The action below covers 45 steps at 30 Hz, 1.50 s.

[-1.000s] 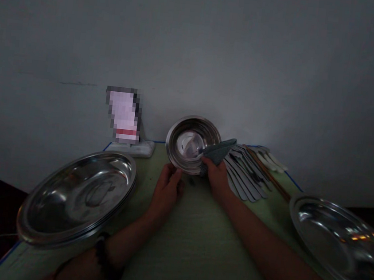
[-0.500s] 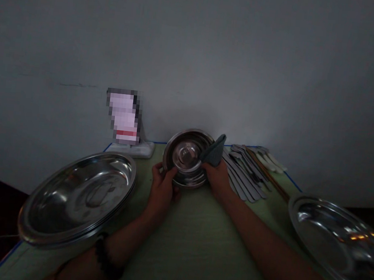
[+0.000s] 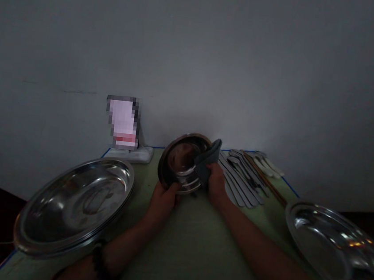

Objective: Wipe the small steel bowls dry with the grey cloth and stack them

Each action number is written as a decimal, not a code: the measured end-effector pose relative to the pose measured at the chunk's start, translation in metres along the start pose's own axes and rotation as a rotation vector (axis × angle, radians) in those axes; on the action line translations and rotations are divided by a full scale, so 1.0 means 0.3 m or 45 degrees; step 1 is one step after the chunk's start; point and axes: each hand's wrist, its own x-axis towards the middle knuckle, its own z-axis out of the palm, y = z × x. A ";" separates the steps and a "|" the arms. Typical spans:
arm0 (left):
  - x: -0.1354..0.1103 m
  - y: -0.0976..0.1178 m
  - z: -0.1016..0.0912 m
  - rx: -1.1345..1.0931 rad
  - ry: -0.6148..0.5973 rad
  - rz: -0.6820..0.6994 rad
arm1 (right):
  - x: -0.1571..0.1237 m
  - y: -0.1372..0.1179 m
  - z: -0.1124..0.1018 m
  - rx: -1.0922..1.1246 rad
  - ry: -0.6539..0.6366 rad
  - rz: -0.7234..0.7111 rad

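Note:
A shiny metal basin (image 3: 181,157) is tilted up above the green table, its inside turned toward me. My left hand (image 3: 164,197) grips its lower left rim, thumb on the inner side and fingers underneath. In my right hand (image 3: 216,183) is a grey-green cloth (image 3: 206,162), folded over the basin's right rim and pressed against the metal. The fingers behind the cloth are partly hidden. Just right of that hand lie several metal knives (image 3: 238,187) in a row.
Stacked large metal basins (image 3: 76,204) stand at the left, and another metal basin (image 3: 325,252) at the right. Behind the knives lie spoons, chopsticks (image 3: 266,175) and white-handled cutlery (image 3: 267,164). A phone (image 3: 124,122) with a blurred screen leans on a stand (image 3: 130,154) by the wall.
The basin has turned and tilted a little in my hands. My left hand has shifted lower along the rim, and the cloth has come down the right rim. The view has tipped slightly upward.

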 end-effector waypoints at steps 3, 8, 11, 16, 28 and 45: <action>0.011 -0.010 -0.002 -0.033 0.023 0.003 | -0.006 -0.025 0.013 -0.035 0.041 0.065; 0.026 -0.029 -0.006 -0.069 0.065 -0.017 | -0.008 -0.055 0.031 -0.071 0.012 0.060; 0.013 -0.013 -0.003 -0.082 0.072 -0.025 | -0.008 -0.064 0.030 -0.089 0.015 0.086; -0.014 0.024 0.008 -0.108 0.075 -0.030 | -0.013 -0.078 0.029 -0.133 0.029 0.082; -0.007 0.017 0.009 -0.146 0.136 -0.156 | -0.009 -0.080 0.032 -0.060 0.021 0.062; 0.014 0.029 -0.023 -0.019 0.350 0.193 | -0.025 -0.082 0.034 -0.175 -0.042 0.027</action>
